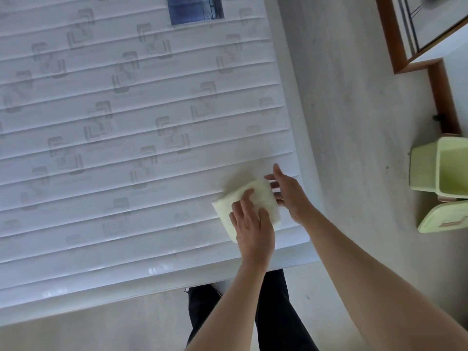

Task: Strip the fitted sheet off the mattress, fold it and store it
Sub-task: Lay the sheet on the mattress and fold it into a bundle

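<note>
The fitted sheet (263, 196) is a small, pale yellow folded bundle. It lies on the bare white quilted mattress (126, 148) near its front right corner. My left hand (253, 224) lies on top of the bundle with fingers spread and pressing down. My right hand (286, 191) sits against the bundle's right edge, its fingers straight and reaching under or beside the fold.
A pale green storage bin (445, 168) stands open on the floor to the right, its lid (443, 219) lying in front of it. A wood-framed piece of furniture (395, 46) is at the upper right. A blue label (195, 8) marks the mattress's far end. My legs (253, 312) stand at the foot.
</note>
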